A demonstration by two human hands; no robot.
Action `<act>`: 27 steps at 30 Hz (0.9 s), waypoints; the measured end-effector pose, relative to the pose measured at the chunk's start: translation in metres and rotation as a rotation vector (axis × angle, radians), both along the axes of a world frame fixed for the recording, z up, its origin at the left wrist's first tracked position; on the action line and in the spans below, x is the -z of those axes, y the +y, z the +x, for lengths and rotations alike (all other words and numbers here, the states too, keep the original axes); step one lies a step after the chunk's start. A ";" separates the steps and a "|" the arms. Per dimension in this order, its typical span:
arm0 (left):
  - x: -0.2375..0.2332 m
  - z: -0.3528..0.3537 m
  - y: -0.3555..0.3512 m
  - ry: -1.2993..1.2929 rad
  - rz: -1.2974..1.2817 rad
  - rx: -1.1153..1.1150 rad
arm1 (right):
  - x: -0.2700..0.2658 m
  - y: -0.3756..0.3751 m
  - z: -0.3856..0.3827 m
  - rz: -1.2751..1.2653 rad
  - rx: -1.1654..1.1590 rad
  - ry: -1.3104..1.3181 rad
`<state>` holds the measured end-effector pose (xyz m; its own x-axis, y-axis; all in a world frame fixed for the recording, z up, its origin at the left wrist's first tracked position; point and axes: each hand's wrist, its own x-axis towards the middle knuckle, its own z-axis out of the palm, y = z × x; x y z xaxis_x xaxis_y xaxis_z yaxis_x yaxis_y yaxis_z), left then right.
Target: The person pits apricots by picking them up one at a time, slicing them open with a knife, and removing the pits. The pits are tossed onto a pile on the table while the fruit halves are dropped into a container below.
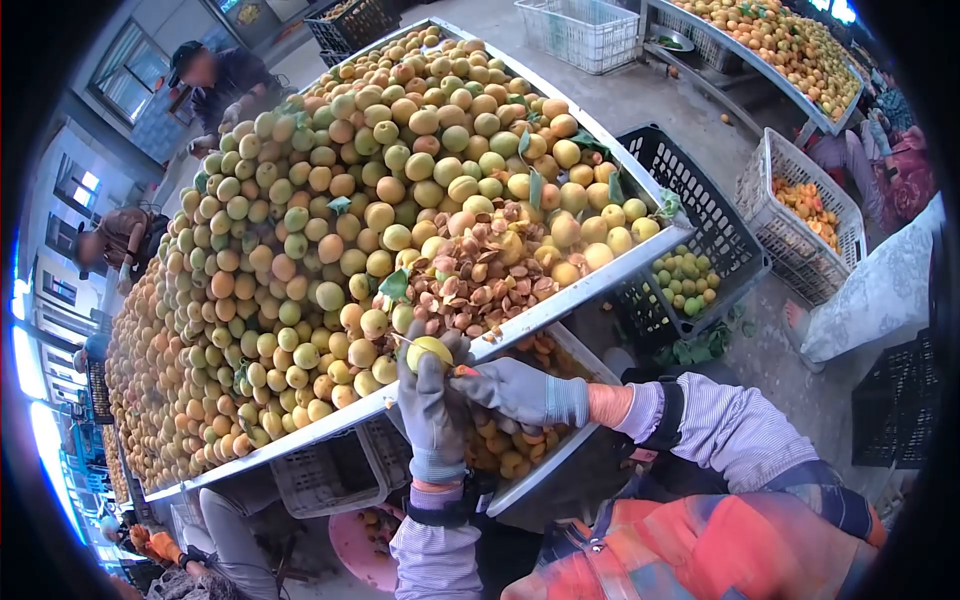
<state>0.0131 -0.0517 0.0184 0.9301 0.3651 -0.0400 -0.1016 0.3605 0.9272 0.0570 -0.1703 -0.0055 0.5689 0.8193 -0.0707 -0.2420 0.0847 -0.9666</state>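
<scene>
My left hand (432, 415), in a grey work glove, is closed around a yellow-green apricot (429, 353) at the table's near edge. My right hand (525, 390), gloved the same, pinches a small tool with a red end (464, 371) right beside the fruit; the rest of the tool is mostly hidden. A thin light sliver shows on the apricot's far left side. Just beyond the hands is a heap of brown apricot pits (480, 285). Under them, a tray (590, 360) holds orange fruit pieces.
Whole apricots (330, 200) cover the metal-edged table (600, 285). Black crate (745, 245) with green fruit and white crate (850, 225) with orange halves stand right. A pink basin (350, 550) and grey crate (300, 485) sit below. Co-workers (215, 85) work around the table.
</scene>
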 end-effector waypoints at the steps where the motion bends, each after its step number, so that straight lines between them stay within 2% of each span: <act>1: 0.001 -0.001 0.000 0.004 -0.001 0.001 | -0.003 -0.001 0.000 -0.001 0.001 0.004; 4: 0.006 -0.003 0.003 0.027 0.064 -0.023 | -0.014 -0.004 0.003 -0.068 -0.079 0.054; 6: 0.013 -0.002 0.008 0.052 -0.250 0.029 | -0.013 -0.003 0.000 -0.264 -0.062 0.082; 11: 0.014 -0.003 0.009 0.059 -0.394 0.103 | 0.009 0.006 -0.006 -0.188 0.003 0.134; 13: 0.013 -0.003 0.009 0.032 -0.442 0.129 | -0.004 0.004 -0.006 -0.171 0.023 0.113; 15: 0.014 -0.002 0.008 0.044 -0.148 0.020 | -0.034 -0.005 0.001 -0.288 -0.018 0.254; 16: 0.024 -0.004 0.010 0.040 -0.016 -0.059 | 0.040 0.022 -0.007 0.187 0.104 0.173; 17: 0.016 -0.007 0.002 0.062 -0.035 -0.139 | 0.036 0.016 -0.005 0.172 0.055 -0.116; 18: 0.010 -0.007 -0.004 0.038 0.007 -0.153 | 0.011 0.011 -0.006 0.156 0.125 -0.142; 19: -0.006 -0.006 -0.014 0.024 0.157 -0.164 | 0.064 0.032 -0.002 0.277 0.012 -0.183; 20: -0.007 -0.004 -0.019 0.046 0.025 -0.245 | 0.050 0.028 0.001 0.105 0.030 -0.234; 21: 0.005 -0.010 -0.004 0.138 0.022 -0.137 | 0.042 0.028 -0.004 0.051 0.067 -0.046; 22: 0.009 -0.012 0.007 0.237 0.042 -0.050 | 0.051 0.041 -0.010 0.127 0.169 0.061; 23: -0.021 -0.011 -0.015 0.204 0.069 -0.044 | 0.040 0.039 -0.010 0.205 0.119 0.235; 24: -0.027 -0.007 -0.024 0.197 0.058 -0.003 | 0.032 0.028 -0.011 0.158 0.157 0.131; 27: -0.042 -0.010 -0.038 0.200 0.043 0.010 | 0.033 0.028 -0.013 0.211 0.153 0.260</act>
<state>0.0029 -0.0895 0.0606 0.9086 0.3617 -0.2090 0.0896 0.3198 0.9432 0.0441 -0.1421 -0.0380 0.6713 0.7381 -0.0671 -0.4460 0.3301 -0.8319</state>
